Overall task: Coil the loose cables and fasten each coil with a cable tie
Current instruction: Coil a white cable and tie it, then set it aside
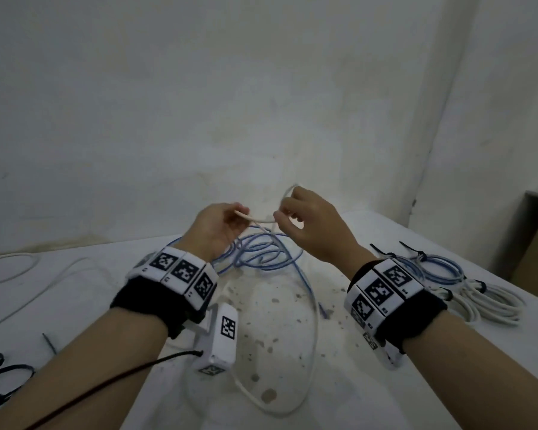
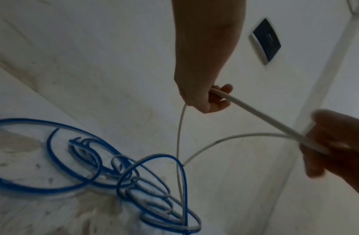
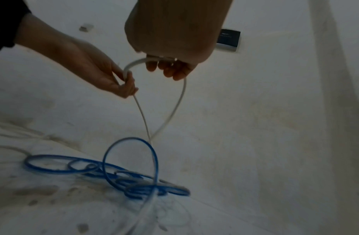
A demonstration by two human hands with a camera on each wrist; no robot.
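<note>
— White cable [image 1: 257,219], that's the one in hand: a short stretch of it bridges the two fists at the centre of the head view, raised above the table [image 1: 292,321].

— How is it held?

— The left hand [image 1: 213,226] has fingers and thumb curled round one end of that stretch. The right hand [image 1: 308,225] is curled round the other end, with a small arc of cable showing above its knuckles. Both are clamped on the same cable.

— Why lifted like that?

— My guess: to let the slack hang free so a first loop can be laid. The rest trails down and sweeps across the table toward the bottom centre of the frame.

— And the blue one?

— The loose blue cable [image 1: 261,252] lies in untidy rings on the table just below the hands, untouched. The white strand drops through one of its loops, which could snag.

— Anything finished?

— At the right of the frame, a tied blue coil [image 1: 441,270] and a tied white coil [image 1: 491,302] lie side by side. Spare black cable ties [image 1: 3,372] wait at lower left.
</note>
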